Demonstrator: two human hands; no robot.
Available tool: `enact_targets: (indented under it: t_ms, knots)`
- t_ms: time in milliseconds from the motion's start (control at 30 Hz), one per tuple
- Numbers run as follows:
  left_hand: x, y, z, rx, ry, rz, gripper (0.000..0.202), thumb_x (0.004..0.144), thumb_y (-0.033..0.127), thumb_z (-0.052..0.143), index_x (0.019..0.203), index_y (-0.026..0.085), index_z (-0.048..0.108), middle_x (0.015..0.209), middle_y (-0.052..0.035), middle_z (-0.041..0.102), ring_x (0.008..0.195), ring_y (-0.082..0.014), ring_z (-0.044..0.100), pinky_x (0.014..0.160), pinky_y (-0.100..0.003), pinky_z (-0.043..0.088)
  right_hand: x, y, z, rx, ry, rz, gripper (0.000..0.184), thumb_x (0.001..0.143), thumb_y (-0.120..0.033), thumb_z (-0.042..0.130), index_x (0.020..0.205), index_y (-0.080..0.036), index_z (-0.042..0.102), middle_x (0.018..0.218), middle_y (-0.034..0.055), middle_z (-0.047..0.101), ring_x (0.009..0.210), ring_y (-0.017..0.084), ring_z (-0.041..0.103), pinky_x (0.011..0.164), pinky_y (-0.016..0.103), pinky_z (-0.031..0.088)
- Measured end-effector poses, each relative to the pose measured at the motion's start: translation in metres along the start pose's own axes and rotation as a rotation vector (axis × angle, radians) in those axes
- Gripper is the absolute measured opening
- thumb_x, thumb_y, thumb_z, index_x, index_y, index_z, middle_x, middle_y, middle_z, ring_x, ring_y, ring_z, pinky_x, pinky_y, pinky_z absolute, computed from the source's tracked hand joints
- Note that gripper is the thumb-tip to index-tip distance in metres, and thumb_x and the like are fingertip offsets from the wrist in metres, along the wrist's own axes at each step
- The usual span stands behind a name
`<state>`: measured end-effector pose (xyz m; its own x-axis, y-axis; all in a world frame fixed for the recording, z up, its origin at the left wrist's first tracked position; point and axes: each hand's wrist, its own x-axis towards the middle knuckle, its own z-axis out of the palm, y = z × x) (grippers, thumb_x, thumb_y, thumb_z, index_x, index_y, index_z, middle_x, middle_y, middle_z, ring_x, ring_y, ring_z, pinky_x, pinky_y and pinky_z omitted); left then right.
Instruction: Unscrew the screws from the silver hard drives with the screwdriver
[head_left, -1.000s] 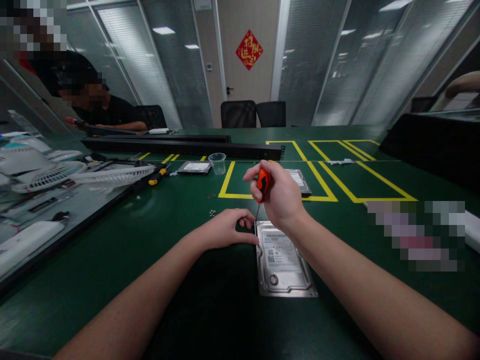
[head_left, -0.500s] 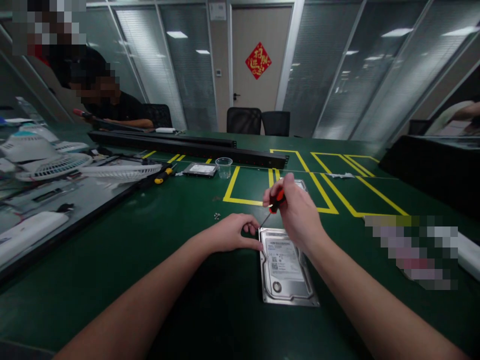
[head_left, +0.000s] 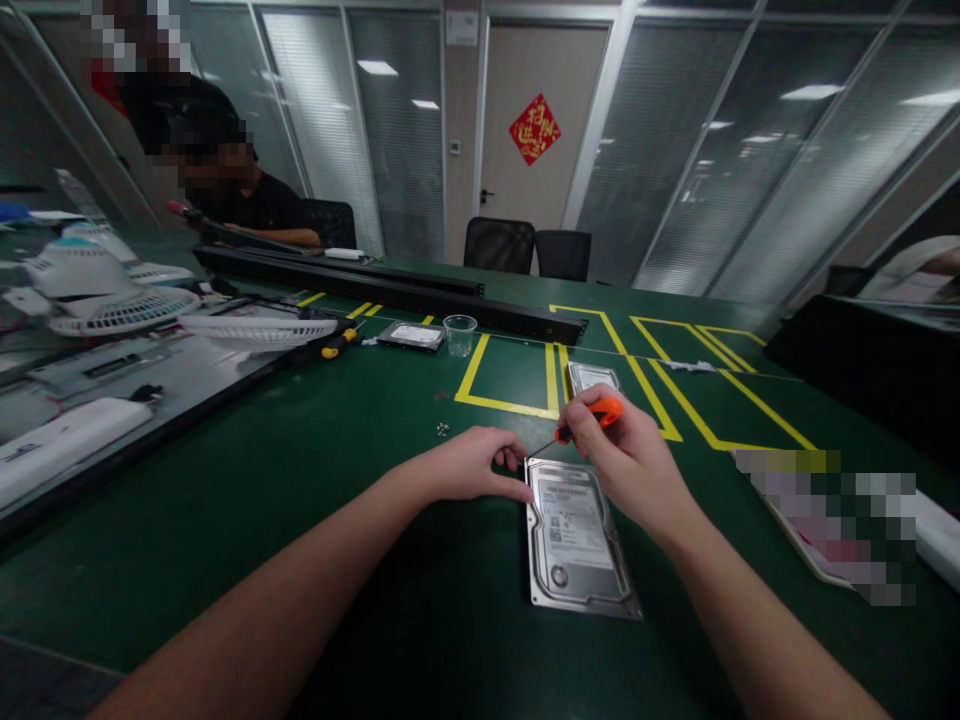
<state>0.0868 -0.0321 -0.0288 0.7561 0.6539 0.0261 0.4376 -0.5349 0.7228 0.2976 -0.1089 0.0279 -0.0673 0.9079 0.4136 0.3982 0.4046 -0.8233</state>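
A silver hard drive (head_left: 574,535) with a white label lies flat on the green table in front of me. At its left edge, my left hand (head_left: 480,465) rests with the thumb against the side and the fingers curled by the far left corner. A screwdriver (head_left: 604,408) with an orange and black handle is gripped in my right hand (head_left: 637,450). Its shaft slants down to the left, and the tip is at that same corner, close to my left fingertips. Whether the tip sits in a screw is too small to tell. Small loose screws (head_left: 442,430) lie left of the drive.
Beyond my right hand lies another hard drive (head_left: 592,377). A third drive (head_left: 412,336) and a clear plastic cup (head_left: 460,336) stand farther back, near a yellow-black screwdriver (head_left: 339,343). Fan parts (head_left: 124,310) crowd the left; a long black bar (head_left: 390,292) crosses behind. A person (head_left: 262,205) sits far left.
My right hand has lowered and tipped the screwdriver's handle to the right, so the shaft leans more; the tip stays at the corner. The whole view has shifted slightly.
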Motion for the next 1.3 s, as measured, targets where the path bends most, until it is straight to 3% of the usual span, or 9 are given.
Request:
enact_targets:
  t_ms: [233,500,567,633,733,800,933,1067,1300]
  knots:
    - [0.000,-0.001,-0.001,0.003,0.000,-0.003,0.057,0.075,0.056,0.087,0.111,0.017,0.070,0.101,-0.0064,0.072,0.093,-0.0224,0.065,0.079,-0.032,0.049,-0.004,0.001,-0.001,-0.066,0.014,-0.029,0.031,0.100,-0.050,0.060,0.089,-0.021,0.061,0.076,0.0004,0.060,0.066,0.015,0.053,0.062,0.032,0.040]
    - [-0.002,0.003,-0.006,0.005,-0.018,-0.015,0.060,0.074,0.059,0.087,0.115,0.017,0.070,0.104,-0.0061,0.071,0.094,-0.0220,0.064,0.080,-0.032,0.050,-0.003,-0.002,-0.006,0.029,0.094,-0.075,0.031,0.100,-0.051,0.062,0.090,-0.021,0.063,0.078,0.0020,0.063,0.063,0.014,0.052,0.060,0.032,0.041]
    - [-0.007,0.002,-0.018,0.042,0.050,-0.017,0.056,0.080,0.060,0.082,0.115,0.018,0.070,0.105,-0.0062,0.071,0.093,-0.0217,0.064,0.081,-0.032,0.050,-0.002,-0.002,-0.015,0.076,0.155,-0.110,0.030,0.100,-0.050,0.063,0.091,-0.022,0.065,0.084,0.0037,0.066,0.063,0.015,0.053,0.061,0.033,0.043]
    - [-0.016,-0.003,-0.036,0.126,0.202,-0.034,0.043,0.093,0.057,0.068,0.111,0.018,0.070,0.102,-0.0066,0.071,0.091,-0.0213,0.064,0.080,-0.033,0.049,-0.001,-0.001,-0.027,0.077,0.252,-0.144,0.028,0.100,-0.049,0.063,0.090,-0.023,0.065,0.087,0.0048,0.067,0.063,0.016,0.055,0.058,0.033,0.044]
    - [-0.031,-0.017,-0.067,0.333,0.371,-0.132,0.030,0.100,0.048,0.057,0.106,0.020,0.069,0.100,-0.0070,0.070,0.089,-0.0222,0.063,0.078,-0.034,0.045,-0.007,0.004,-0.049,-0.147,0.423,-0.226,0.024,0.101,-0.046,0.060,0.091,-0.025,0.066,0.087,0.0054,0.067,0.071,0.020,0.061,0.063,0.036,0.046]
    - [-0.040,-0.029,-0.081,0.411,0.348,-0.235,0.023,0.096,0.042,0.061,0.101,0.021,0.069,0.096,-0.0061,0.070,0.085,-0.0225,0.062,0.074,-0.033,0.044,-0.016,0.013,-0.061,-0.386,0.433,-0.306,0.017,0.100,-0.041,0.061,0.094,-0.026,0.064,0.088,0.0061,0.068,0.078,0.023,0.065,0.071,0.038,0.048]
    - [-0.046,-0.048,-0.088,0.339,0.204,-0.322,0.019,0.091,0.037,0.065,0.101,0.022,0.070,0.095,-0.0047,0.071,0.082,-0.0210,0.064,0.072,-0.031,0.044,-0.037,0.038,-0.071,-0.637,0.273,-0.480,0.010,0.097,-0.035,0.063,0.097,-0.025,0.061,0.086,0.0056,0.068,0.070,0.022,0.066,0.064,0.036,0.048]
    - [-0.043,-0.053,-0.081,0.293,0.150,-0.347,0.024,0.088,0.040,0.068,0.101,0.021,0.070,0.096,-0.0051,0.073,0.083,-0.0201,0.066,0.072,-0.030,0.046,-0.047,0.049,-0.068,-0.674,0.257,-0.464,0.008,0.098,-0.033,0.062,0.095,-0.026,0.059,0.082,0.0044,0.068,0.066,0.021,0.066,0.060,0.035,0.049]
    - [-0.039,-0.054,-0.077,0.287,0.142,-0.343,0.026,0.089,0.044,0.065,0.098,0.020,0.072,0.090,-0.0047,0.072,0.080,-0.0196,0.064,0.071,-0.030,0.046,-0.049,0.041,-0.067,-0.623,0.247,-0.436,0.012,0.099,-0.034,0.062,0.096,-0.023,0.060,0.082,0.0038,0.066,0.067,0.019,0.065,0.061,0.033,0.050]
